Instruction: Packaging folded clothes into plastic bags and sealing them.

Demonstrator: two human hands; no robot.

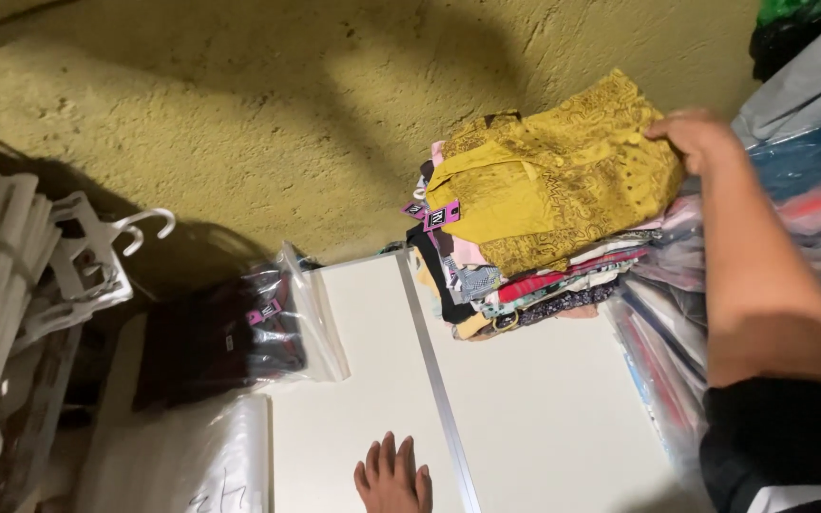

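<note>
A mustard-yellow patterned garment [553, 180] lies on top of a stack of folded clothes [525, 285] at the back of a white table [544, 418], against a rough yellow wall. My right hand [696, 138] rests on the garment's far right edge, fingers curled over it. My left hand [393, 477] lies flat on the table at the bottom edge of the view, fingers together, holding nothing. A purple and black tag [439, 216] hangs from the garment's left side.
A clear plastic bag with dark clothing [239, 332] lies left of the table. White plastic hangers [40, 275] are piled at far left. Bagged garments [810, 218] are stacked at right. A metal strip [439, 389] runs down the tabletop.
</note>
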